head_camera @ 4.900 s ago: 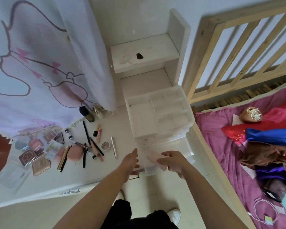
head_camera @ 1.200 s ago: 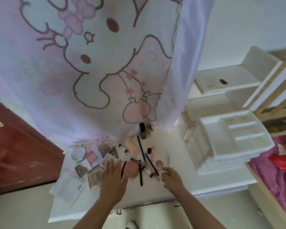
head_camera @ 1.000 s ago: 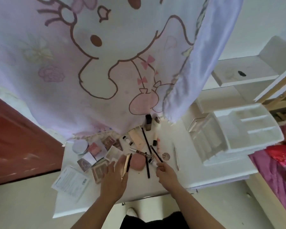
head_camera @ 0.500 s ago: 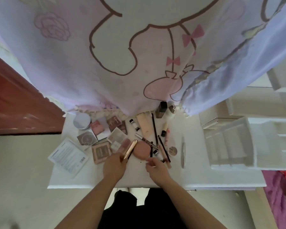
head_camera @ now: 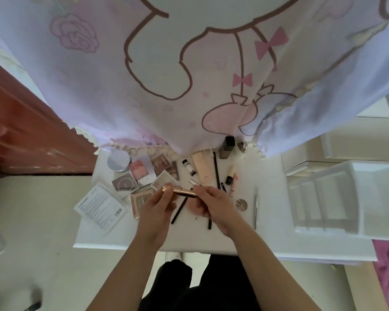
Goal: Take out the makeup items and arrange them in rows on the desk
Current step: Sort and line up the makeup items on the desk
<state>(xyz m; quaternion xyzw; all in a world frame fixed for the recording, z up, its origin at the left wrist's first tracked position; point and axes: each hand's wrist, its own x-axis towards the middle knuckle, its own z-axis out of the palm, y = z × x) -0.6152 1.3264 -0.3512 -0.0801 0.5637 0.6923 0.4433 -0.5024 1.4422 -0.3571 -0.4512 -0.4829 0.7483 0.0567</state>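
Hands: two are seen, the left hand [head_camera: 160, 204] and the right hand [head_camera: 211, 203], with one gold tube [head_camera: 180, 191] held between them above the surface [head_camera: 189, 236].
Fingers: the left fingers [head_camera: 161, 196] are curled round the tube's gold end; the right ones are pinched on its dark end.
Cases: about six flat cases [head_camera: 139, 170] are spread left of the gold tube, with one silver-lidded jar [head_camera: 118, 160] beyond them.
Pencils: three black pencils [head_camera: 216, 169] are counted, one beyond the gold tube and two nearer, partly hidden by the hands.
Writing: the print on a leaflet [head_camera: 101, 207] far left of the gold tube is too small to be read; the lettering on a small round pot [head_camera: 240, 204] to its right is blurred.
Organizer: one clear drawer unit [head_camera: 323, 198], right of the gold tube, is cut off by the frame edge.
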